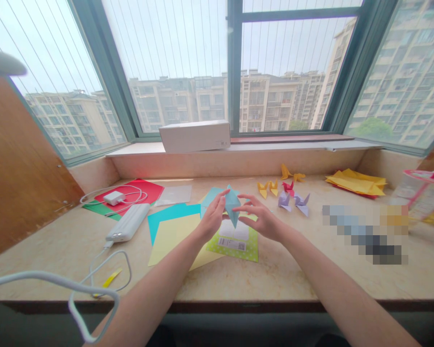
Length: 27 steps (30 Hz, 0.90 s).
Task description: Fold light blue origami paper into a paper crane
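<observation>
A light blue sheet folded into a pointed diamond (pixel 233 205) is held upright above the table, in the middle of the view. My left hand (pixel 214 212) pinches its left edge between thumb and fingers. At the right side, my right hand (pixel 262 218) has its fingers spread, with one fingertip against the paper's face. Below the hands lie a green dotted packet (pixel 251 253) with a white label, a pale yellow sheet (pixel 173 236) and a bright blue sheet (pixel 181 212). Folded paper cranes stand to the right: yellow (pixel 263 189), red (pixel 288 188) and purple (pixel 301 204).
At the left lie a white power bank (pixel 128 222) with a cable, a white charger (pixel 114 197) and a red sheet (pixel 150 188). Yellow papers (pixel 358 182) and a clear cup (pixel 415 193) are at the right. On the windowsill sits a white box (pixel 195 137).
</observation>
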{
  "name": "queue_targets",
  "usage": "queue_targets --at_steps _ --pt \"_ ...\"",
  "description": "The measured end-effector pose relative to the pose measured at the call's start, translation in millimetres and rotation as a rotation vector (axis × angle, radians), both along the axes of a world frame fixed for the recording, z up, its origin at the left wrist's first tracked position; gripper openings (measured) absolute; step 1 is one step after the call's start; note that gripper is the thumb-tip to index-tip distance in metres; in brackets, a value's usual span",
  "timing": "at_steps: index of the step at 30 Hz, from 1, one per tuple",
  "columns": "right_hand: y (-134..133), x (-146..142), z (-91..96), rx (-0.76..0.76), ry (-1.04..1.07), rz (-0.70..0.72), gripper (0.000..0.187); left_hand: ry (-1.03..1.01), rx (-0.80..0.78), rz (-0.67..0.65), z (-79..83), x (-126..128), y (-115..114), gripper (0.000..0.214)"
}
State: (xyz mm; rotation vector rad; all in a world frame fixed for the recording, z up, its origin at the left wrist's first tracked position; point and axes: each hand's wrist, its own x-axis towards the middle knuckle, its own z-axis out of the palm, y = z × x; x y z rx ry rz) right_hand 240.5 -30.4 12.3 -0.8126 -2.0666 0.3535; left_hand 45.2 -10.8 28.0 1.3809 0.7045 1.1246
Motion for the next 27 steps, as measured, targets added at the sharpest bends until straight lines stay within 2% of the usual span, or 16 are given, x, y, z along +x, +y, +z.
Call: queue_targets --at_steps 8,12,15,21,27 --pt "5.1 3.5 -1.6 -0.022 0.066 -0.040 0.022 0.068 0.017 -0.064 0.5 -2.8 -0.9 0.066" --pt "4.8 3.5 1.6 -0.011 0.133 -0.106 0.027 0.121 0.065 -0.080 -4.3 -2.9 1.2 0.069" --pt "4.3 2.3 4.7 0.001 0.190 -0.143 0.033 0.166 0.125 -0.102 -6.9 -2.3 1.9 0.065" --pt "4.6 1.6 5.9 0.079 0.247 -0.180 0.032 0.208 0.187 -0.125 -5.1 -0.4 2.1 0.058" --pt "3.2 0.4 2.2 0.017 0.192 -0.116 0.030 0.156 0.177 -0.095 -0.7 -1.6 3.3 0.048"
